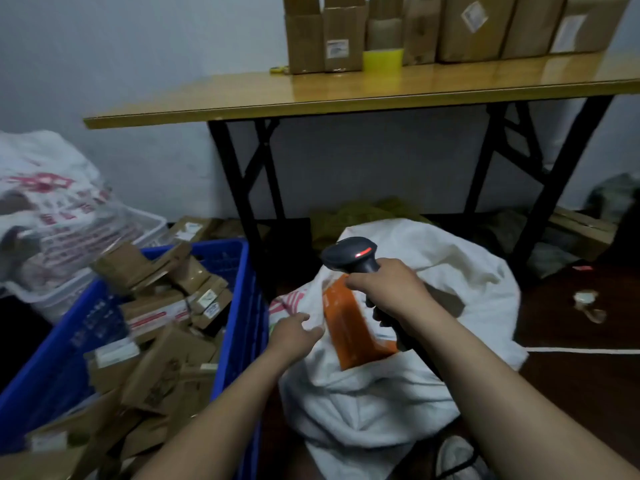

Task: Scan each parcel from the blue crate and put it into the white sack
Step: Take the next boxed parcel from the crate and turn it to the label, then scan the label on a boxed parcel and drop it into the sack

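- White sack point(398, 393) lies slumped on the floor just right of the blue crate, its mouth open toward the camera and both forearms reaching over it.
- Blue crate point(239, 306) stands at the lower left, heaped above its rim with brown cardboard parcels point(162, 368), several bearing white labels.
- Wooden folding table point(242, 95) on black legs stands behind the sack, with a row of cardboard boxes point(467, 26) along its far edge by the wall.
- Printed white bag point(52, 202) sits in a pale basket behind the crate's far left corner.
- Orange parcel point(353, 327) stands tilted in the sack's mouth, lower end sunk in the cloth. It lies between the two hands, its top corner just under the right thumb.
- Right hand point(391, 289) is wrapped round the grip of a dark handheld barcode scanner point(360, 258), whose head points away, a red light glowing on top.
- Left hand point(294, 332) rests at the sack's near-left rim, just left of the orange parcel, fingers loosely bent and holding nothing.
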